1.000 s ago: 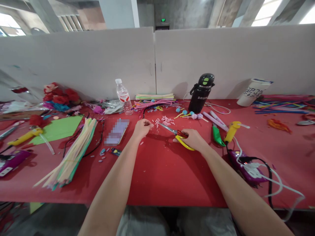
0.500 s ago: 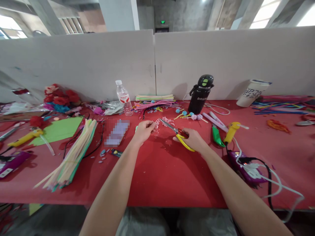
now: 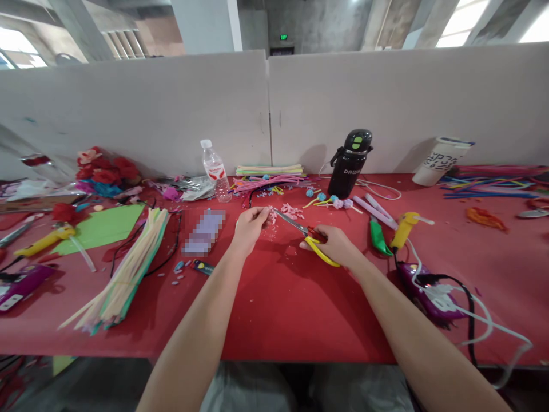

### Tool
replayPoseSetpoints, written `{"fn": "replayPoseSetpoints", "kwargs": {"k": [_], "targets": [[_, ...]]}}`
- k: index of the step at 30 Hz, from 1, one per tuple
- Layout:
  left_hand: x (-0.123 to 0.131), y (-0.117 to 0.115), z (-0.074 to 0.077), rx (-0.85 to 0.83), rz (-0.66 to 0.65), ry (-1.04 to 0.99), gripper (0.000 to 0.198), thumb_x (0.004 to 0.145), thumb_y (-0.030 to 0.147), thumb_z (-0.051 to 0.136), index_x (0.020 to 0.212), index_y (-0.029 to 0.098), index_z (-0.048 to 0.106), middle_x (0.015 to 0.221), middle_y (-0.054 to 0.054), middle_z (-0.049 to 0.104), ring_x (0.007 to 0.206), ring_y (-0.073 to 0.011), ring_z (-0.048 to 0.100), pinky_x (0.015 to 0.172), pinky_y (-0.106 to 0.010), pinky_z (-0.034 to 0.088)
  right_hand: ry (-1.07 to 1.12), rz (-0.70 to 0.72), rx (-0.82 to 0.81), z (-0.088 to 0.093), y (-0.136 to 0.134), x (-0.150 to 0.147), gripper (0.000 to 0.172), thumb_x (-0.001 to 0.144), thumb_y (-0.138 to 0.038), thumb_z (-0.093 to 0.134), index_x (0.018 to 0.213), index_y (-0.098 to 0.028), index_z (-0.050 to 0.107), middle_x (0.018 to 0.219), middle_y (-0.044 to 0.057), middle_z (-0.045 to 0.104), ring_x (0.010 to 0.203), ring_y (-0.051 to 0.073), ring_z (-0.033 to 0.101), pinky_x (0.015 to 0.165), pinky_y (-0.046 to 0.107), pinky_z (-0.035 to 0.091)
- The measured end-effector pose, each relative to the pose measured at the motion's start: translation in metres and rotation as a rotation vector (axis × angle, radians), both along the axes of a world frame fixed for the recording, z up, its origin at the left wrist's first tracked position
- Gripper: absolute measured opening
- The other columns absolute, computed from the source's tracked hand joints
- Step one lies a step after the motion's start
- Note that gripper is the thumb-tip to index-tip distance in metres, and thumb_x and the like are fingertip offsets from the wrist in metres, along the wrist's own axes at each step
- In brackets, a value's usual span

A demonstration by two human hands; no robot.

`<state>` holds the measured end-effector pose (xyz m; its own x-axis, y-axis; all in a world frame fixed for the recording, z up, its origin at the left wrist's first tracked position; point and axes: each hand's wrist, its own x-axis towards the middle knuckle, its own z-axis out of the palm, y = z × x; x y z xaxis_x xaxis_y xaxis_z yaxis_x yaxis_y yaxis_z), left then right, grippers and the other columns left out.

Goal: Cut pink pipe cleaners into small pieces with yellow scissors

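My left hand (image 3: 251, 228) is closed in a pinch, its fingertips just above the red table (image 3: 274, 309). A small pink piece (image 3: 271, 213) shows at those fingertips, too small to make out fully. My right hand (image 3: 332, 245) grips scissors (image 3: 316, 247) with yellow and red handles. Their blades point left toward the pinched fingers, and the tips look nearly together. Short pink snippets (image 3: 292, 212) lie in a small pile just beyond the blades, with finer pink crumbs scattered in front.
Behind the hands lie bundled pipe cleaners (image 3: 270, 182), a plastic bottle (image 3: 215, 171) and a black flask (image 3: 350, 164). On the left are a pale pipe-cleaner bundle (image 3: 128, 269) and a pixelated flat object (image 3: 205, 232). A yellow glue gun (image 3: 403, 232) and corded purple power strip (image 3: 429, 294) stand right.
The scissors have shifted slightly left, bringing the blade tips closer to my left fingertips. My left hand stays pinched in nearly the same place.
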<state>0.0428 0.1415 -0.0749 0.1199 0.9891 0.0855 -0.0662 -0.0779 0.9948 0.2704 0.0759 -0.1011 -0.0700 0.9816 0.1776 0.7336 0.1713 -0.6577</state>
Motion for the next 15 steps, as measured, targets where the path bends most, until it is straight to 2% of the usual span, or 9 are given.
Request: {"fn": "replayPoseSetpoints", "kwargs": {"k": [5,15], "targets": [[0.0009,-0.0006,-0.0018,-0.031,-0.040,-0.066,0.032,0.072,0.043,0.067,0.082,0.013,0.065,0.071,-0.003,0.061,0.060,-0.0080,0.054,0.062,-0.024,0.046,-0.019,0.006,0.006,0.0022,-0.0006,-0.0019,0.053,0.064,-0.067,0.064,0.061,-0.019,0.042,0.056,-0.004,0.039,0.053,0.010,0.031,0.048,0.024,0.021],[0.0028,-0.0010,-0.0054,-0.034,-0.074,-0.002,0.032,0.074,0.045,0.063,0.077,0.013,0.063,0.069,-0.002,0.059,0.057,-0.0076,0.051,0.057,-0.022,0.042,-0.031,0.010,0.012,0.0025,-0.0007,-0.0026,0.051,0.065,-0.063,0.064,0.059,-0.019,0.040,0.055,-0.005,0.037,0.052,0.009,0.030,0.046,0.023,0.020]]}}
